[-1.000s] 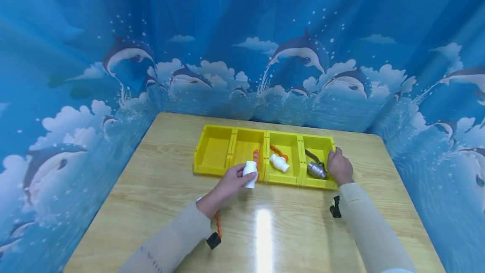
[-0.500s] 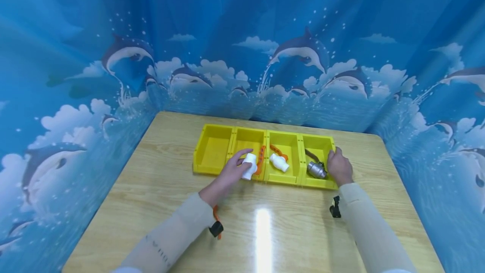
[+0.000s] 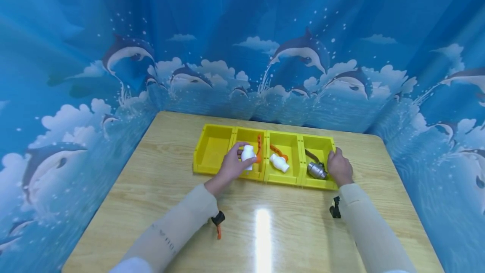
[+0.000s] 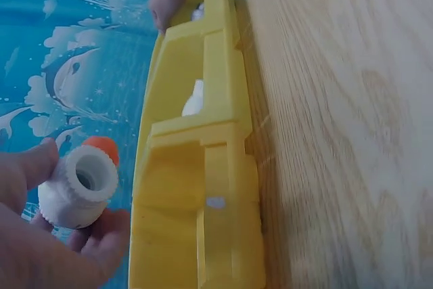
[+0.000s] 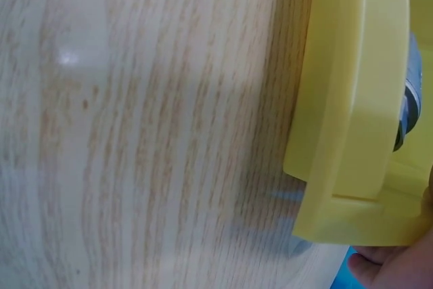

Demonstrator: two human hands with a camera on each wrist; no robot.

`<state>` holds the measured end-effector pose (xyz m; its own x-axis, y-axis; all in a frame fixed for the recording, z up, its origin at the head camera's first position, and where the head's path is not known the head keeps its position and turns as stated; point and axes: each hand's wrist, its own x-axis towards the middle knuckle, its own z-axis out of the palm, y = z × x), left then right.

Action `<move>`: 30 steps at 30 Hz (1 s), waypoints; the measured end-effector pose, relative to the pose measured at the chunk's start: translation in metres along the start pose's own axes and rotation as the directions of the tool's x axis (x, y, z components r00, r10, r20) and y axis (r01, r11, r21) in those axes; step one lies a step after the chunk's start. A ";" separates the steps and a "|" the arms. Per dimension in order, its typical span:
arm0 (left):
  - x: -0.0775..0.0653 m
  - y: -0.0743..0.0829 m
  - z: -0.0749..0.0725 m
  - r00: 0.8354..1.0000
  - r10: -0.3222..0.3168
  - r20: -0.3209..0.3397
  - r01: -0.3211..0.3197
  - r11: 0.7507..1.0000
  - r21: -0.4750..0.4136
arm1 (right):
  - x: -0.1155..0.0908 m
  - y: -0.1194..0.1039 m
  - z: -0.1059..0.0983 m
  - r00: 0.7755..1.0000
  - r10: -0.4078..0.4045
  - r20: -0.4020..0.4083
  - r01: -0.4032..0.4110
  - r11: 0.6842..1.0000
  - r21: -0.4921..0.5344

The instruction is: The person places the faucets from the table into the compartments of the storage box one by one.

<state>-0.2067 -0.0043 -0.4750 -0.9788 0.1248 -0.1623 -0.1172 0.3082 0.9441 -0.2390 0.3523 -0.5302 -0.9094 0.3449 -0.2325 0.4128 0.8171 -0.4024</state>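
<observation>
My left hand (image 3: 230,164) pinches a white plastic ball valve (image 3: 248,153) with an orange lever handle (image 3: 259,146), held over the second compartment from the left of the yellow bins (image 3: 213,171). In the left wrist view, the valve's round open end (image 4: 93,174) faces the camera, thumb and fingers on either side. My right hand (image 3: 339,167) grips the right end wall of the bin row. Its fingertips show under the corner in the right wrist view. A second white valve (image 3: 279,163) with an orange handle lies in the third compartment.
In the rightmost compartment lies a silver metal fitting (image 3: 316,170) with a dark lever (image 3: 312,155). An orange strip (image 3: 219,232) shows on the wooden table (image 3: 288,231) beside the left forearm, partly hidden. A blue dolphin-print curtain (image 3: 242,54) stands behind the table and along both sides.
My left hand has moved forward with the white valve, from the bins' front edge to over the second compartment, its orange handle swinging more upright in view. The right hand stays put.
</observation>
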 end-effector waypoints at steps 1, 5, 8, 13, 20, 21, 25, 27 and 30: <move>0.001 0.001 0.000 1.000 0.002 -0.006 -0.002 1.000 0.008 | 0.000 0.000 0.000 1.000 -0.003 0.001 0.003 1.000 -0.002; 0.004 0.003 -0.001 1.000 0.014 -0.016 -0.013 0.999 0.034 | 0.000 0.000 0.001 1.000 -0.006 -0.001 0.006 1.000 -0.005; 0.008 0.003 0.000 0.999 0.027 -0.020 -0.026 0.998 0.056 | 0.001 0.000 0.002 1.000 0.000 -0.003 0.000 1.000 -0.001; 0.018 0.000 0.001 0.997 0.059 -0.057 -0.051 0.991 0.123 | 0.001 0.001 0.000 1.000 -0.008 -0.008 0.008 1.000 -0.003; 0.031 -0.006 0.007 0.993 0.048 -0.110 -0.024 0.978 0.207 | 0.001 0.004 0.000 1.000 -0.019 0.004 0.019 1.000 -0.014; 0.032 -0.006 0.007 0.992 0.044 -0.114 -0.019 0.977 0.212 | 0.001 0.004 0.001 1.000 -0.018 0.007 0.018 1.000 -0.010; 0.036 -0.008 0.007 0.992 0.031 -0.124 -0.002 0.974 0.226 | 0.002 0.004 0.002 1.000 -0.020 0.003 0.020 1.000 0.004; 0.038 -0.008 0.006 0.991 0.030 -0.127 -0.001 0.975 0.221 | 0.003 0.003 0.002 1.000 -0.020 0.002 0.020 1.000 0.009; 0.040 -0.009 0.006 0.992 0.038 -0.124 -0.011 0.977 0.211 | 0.002 0.003 0.001 1.000 -0.019 0.000 0.019 1.000 0.012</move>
<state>-0.2435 0.0037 -0.4921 -0.9958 0.0186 -0.0893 -0.0682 0.4991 0.8639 -0.2401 0.3548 -0.5328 -0.9173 0.3290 -0.2244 0.3956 0.8180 -0.4176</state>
